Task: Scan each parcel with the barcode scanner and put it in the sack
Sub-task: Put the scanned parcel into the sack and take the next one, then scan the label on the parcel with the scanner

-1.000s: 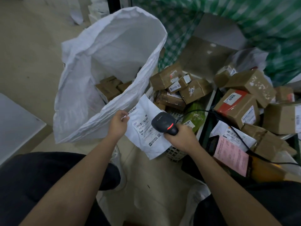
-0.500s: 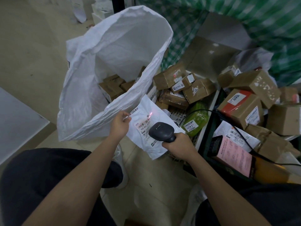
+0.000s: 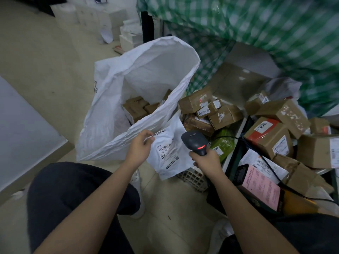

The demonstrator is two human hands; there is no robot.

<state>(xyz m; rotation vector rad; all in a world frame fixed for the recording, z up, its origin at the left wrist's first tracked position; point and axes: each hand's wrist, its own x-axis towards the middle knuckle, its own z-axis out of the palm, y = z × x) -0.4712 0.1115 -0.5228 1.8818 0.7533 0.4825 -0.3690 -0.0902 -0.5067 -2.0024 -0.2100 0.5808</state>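
My left hand (image 3: 139, 147) pinches the top left corner of a flat white mailer parcel (image 3: 169, 153) with a barcode label, held just in front of the sack's near rim. Gripped in my right hand (image 3: 205, 160) is a dark barcode scanner (image 3: 195, 142) with a red light lit, its head right beside the mailer's right edge. The big white woven sack (image 3: 110, 114) stands open to the left, with several brown boxes (image 3: 137, 108) at its bottom. A pile of brown cardboard parcels (image 3: 271, 136) lies to the right.
A white lattice basket (image 3: 192, 177) sits under the mailer. The scanner's black cable (image 3: 271, 167) runs right across the pile. A pink-labelled dark packet (image 3: 260, 187) and a green packet (image 3: 222, 143) lie near my right hand. A green checked sheet (image 3: 256, 30) hangs behind. My knees are below.
The scanner has lifted and moved right, off the mailer's label to its right edge. The red scan spot on the label is gone. My left hand still holds the mailer's corner.
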